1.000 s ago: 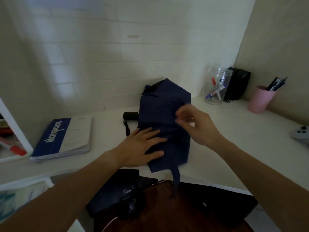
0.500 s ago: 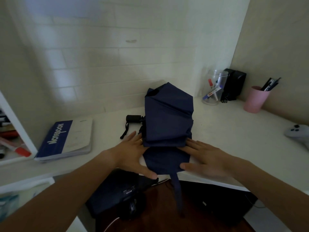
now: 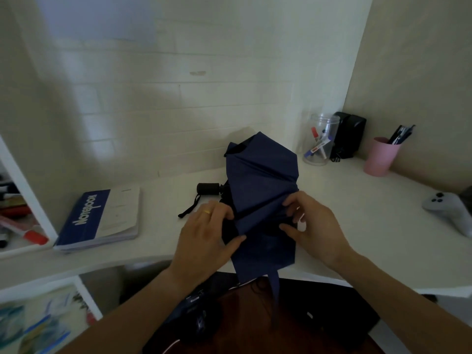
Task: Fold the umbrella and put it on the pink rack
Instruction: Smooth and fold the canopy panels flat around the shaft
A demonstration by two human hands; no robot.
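Umbrella (image 3: 260, 190), navy, collapsed, lies on the white desk (image 3: 357, 226) at centre, its body running 12-to-6. Black handle (image 3: 208, 188) sticks out toward 9 o'clock, wrist cord trailing off it. Canopy cloth is loose and bunched, not yet wrapped.

Left hand (image 3: 204, 241) pinches the cloth's 9 o'clock edge, thumb on top, fingers tucked under. Right hand (image 3: 314, 226) clasps the 3 o'clock edge the same way. Judgement: both edges are gripped so the pleats can be drawn taut and laid flat against the shaft, with the desk serving as a backing surface.

Strap (image 3: 275, 290) hangs off the near desk edge at 6 o'clock, free. Likely left dangling so it stays reachable for the final wrap.

Step in hand: gathering and smoothing the canopy. Folding is roughly midway; tying and placing remain.

Notebook (image 3: 99, 218) sits at 9 o'clock, well apart. A pink cup (image 3: 380, 157) stands at 2 o'clock. Pink rack: not identifiable in view.

Risk: cloth slipping as the pleats are pulled.
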